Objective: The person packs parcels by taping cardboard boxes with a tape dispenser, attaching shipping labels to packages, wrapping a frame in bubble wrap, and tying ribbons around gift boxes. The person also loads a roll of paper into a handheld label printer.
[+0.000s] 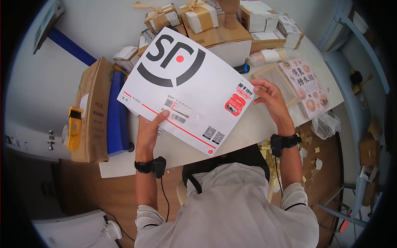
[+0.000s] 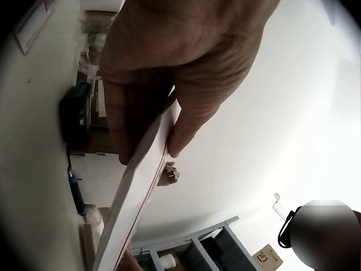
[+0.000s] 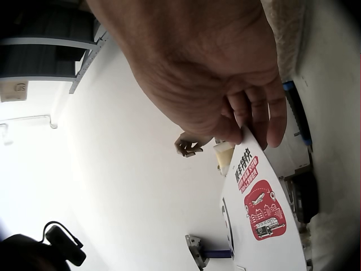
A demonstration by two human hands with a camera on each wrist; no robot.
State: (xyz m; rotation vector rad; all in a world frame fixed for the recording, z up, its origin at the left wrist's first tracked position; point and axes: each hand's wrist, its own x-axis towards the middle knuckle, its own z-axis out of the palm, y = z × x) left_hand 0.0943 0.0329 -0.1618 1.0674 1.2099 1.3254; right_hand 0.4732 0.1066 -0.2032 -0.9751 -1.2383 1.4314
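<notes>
White envelope (image 1: 194, 93), held up between both sets of fingers! Left hand (image 1: 148, 131) pinches its near edge, thumb on top; right hand (image 1: 271, 100) nips a corner (red print (image 1: 235, 105) just beside those fingertips).

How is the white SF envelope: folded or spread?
Spread: in the head view, the envelope shows four corners and no fold.

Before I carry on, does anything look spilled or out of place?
Yes: yellowish scraps lie strewn across the floor at the head view's lower right, like spilled litter. The held SF envelope shows no obvious damage.
</notes>
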